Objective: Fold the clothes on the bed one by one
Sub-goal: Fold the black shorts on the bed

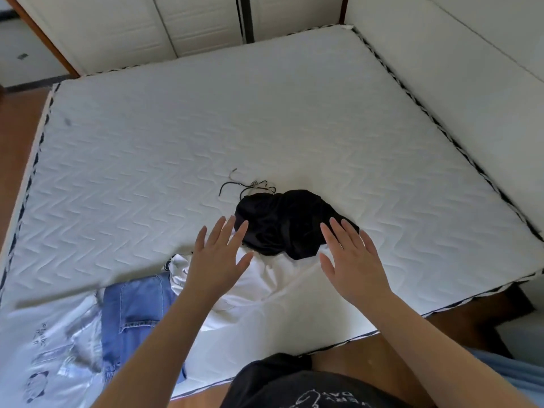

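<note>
A crumpled black garment [282, 222] with thin cords trailing off its far left side lies near the middle of the white mattress [206, 128]. A rumpled white garment [265, 278] lies just in front of it. Blue jeans [135, 307] lie folded at the near left, beside a white printed garment [50, 348]. My left hand [217, 257] hovers with straight, spread fingers over the white garment at the black one's left edge. My right hand [350, 260] is likewise spread flat at the black garment's right edge. Neither hand holds anything.
White wardrobe doors [191, 22] stand behind the bed and a white wall or headboard [471, 69] runs along its right side. Wooden floor [17, 119] shows at the left. My dark shirt [309, 387] fills the bottom edge.
</note>
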The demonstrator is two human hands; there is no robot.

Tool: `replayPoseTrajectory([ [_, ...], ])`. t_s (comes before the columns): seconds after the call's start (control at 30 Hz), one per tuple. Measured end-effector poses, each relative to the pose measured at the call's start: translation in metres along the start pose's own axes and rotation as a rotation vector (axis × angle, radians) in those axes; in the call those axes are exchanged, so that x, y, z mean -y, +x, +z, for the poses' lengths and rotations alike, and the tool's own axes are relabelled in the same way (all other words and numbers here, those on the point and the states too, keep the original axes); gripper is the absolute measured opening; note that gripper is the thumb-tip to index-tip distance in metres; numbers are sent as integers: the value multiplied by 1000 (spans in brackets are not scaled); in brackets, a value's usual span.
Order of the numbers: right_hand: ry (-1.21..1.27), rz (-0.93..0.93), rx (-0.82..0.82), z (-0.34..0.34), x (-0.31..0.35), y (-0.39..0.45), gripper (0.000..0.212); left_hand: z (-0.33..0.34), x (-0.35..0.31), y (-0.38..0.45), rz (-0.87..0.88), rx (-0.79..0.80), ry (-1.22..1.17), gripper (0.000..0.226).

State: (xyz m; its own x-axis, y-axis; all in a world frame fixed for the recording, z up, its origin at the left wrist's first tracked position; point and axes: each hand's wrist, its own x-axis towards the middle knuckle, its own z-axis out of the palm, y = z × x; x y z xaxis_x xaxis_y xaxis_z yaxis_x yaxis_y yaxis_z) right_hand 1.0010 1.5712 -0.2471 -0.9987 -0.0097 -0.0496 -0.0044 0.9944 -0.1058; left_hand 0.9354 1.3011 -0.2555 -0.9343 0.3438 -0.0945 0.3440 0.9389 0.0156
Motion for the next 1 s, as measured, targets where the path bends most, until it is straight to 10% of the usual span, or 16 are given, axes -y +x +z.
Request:
replayPoseTrajectory([
  [1.0, 41, -285, 231, 224, -23, 294, 58, 226, 34, 233, -134, 196, 32, 62],
])
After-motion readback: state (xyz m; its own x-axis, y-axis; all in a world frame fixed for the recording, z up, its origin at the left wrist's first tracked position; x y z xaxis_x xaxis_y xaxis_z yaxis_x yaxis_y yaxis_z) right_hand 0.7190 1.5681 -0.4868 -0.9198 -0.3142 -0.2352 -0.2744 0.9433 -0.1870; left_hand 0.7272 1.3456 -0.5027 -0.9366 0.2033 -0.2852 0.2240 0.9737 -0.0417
